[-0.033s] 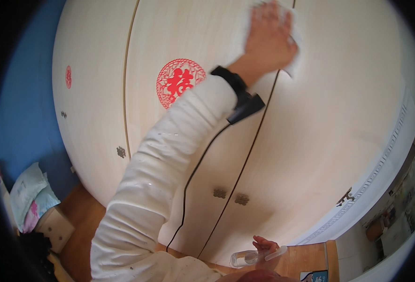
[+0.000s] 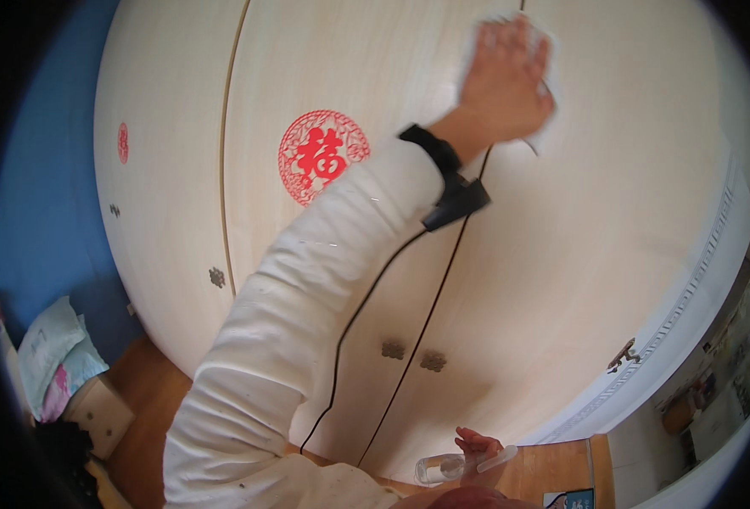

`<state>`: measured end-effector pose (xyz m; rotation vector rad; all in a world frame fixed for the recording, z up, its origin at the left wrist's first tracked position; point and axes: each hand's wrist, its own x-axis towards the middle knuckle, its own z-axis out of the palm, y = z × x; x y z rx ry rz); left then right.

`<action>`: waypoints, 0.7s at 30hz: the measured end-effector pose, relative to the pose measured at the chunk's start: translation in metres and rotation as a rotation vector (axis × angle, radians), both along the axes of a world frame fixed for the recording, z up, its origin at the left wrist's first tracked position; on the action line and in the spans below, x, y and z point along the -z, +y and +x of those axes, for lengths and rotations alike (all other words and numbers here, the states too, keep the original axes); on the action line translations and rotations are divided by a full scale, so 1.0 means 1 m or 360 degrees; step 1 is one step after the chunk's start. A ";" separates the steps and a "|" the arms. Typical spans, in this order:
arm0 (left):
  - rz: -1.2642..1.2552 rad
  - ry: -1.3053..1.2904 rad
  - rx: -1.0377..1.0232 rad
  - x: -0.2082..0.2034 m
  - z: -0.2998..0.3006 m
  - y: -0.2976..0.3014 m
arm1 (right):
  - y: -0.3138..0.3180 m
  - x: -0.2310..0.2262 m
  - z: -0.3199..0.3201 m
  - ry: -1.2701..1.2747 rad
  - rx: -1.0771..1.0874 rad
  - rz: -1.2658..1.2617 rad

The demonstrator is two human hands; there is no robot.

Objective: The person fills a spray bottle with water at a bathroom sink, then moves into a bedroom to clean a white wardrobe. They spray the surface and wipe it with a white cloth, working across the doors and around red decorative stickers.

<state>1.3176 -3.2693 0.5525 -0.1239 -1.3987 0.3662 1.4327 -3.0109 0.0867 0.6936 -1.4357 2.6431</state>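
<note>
My left hand [image 2: 506,92] presses a thin white cloth [image 2: 553,64] flat against a pale wood-grain wardrobe door [image 2: 596,195], high up by the dark seam between two doors. Its fingers point upward, and most of the cloth is hidden beneath the palm. A black strap [image 2: 433,148] with a black block and a cable sits around this wrist, over a white sleeve. Low down, my right hand [image 2: 479,443] is closed around a clear bottle [image 2: 437,468] lying sideways, with a whitish part on its other side. Part of that grip is hidden.
A round red paper-cut decoration [image 2: 324,157] is stuck on the door left of my arm. Ornate metal handles [image 2: 433,360] flank the seam. Pillows [image 2: 57,348] and a box [image 2: 99,416] lie at lower left; a wooden surface [image 2: 553,467] is at lower right.
My left hand and the cloth have shifted slightly right and down across the door. My right hand and the bottle stay nearly where they were.
</note>
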 end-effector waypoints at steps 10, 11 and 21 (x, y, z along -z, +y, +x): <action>-0.0622 0.0028 0.0227 -0.047 -0.048 0.142 | 0.064 0.063 -0.068 0.0267 -0.0590 -0.0074; -0.0636 -0.0034 0.0270 -0.061 -0.044 0.135 | 0.064 0.068 -0.075 0.0344 -0.0692 -0.0133; -0.0166 0.0508 -0.0441 -0.150 0.039 -0.106 | 0.051 0.049 -0.066 0.0270 -0.0577 0.0101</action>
